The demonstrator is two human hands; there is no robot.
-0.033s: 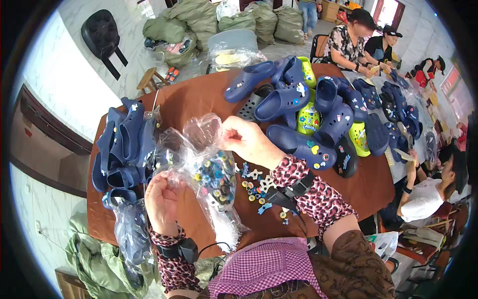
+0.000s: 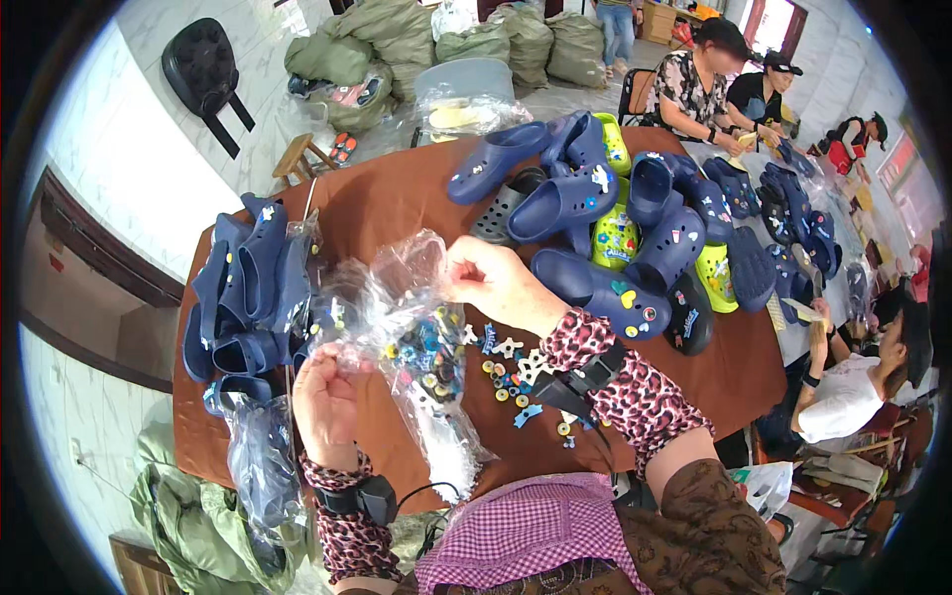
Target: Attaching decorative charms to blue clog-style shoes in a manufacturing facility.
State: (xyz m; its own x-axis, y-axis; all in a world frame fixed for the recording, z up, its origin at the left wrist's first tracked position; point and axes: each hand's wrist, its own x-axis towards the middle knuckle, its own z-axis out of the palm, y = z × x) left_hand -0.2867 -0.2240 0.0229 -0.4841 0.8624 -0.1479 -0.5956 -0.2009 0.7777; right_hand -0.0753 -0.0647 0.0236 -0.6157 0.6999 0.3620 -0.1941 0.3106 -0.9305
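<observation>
While both forearms in leopard-print sleeves reach up from the lower edge, the left hand [image 2: 325, 399] is curled shut, pinching the near edge of a clear plastic bag [image 2: 412, 337] between thumb and fingers. That bag, crumpled and spread above the brown table [image 2: 397, 203], holds a cluster of small colourful shoe charms [image 2: 428, 359]. Just beyond it, the right hand [image 2: 496, 283] is likewise closed, its fingertips gripping the bag's far upper edge, so the film hangs between the two hands. More loose charms [image 2: 516, 382] lie scattered on the tabletop beside the right wrist. To the left, a stack of dark blue clogs [image 2: 248, 288] sits bundled, some in clear wrapping. Farther across the table, a heap of navy clogs [image 2: 595, 218] mixes with a few lime-green ones [image 2: 617, 238]. At the far right end, other people [image 2: 694, 84] sit working over more shoes, and green sacks [image 2: 397, 35] stand on the floor beyond.
</observation>
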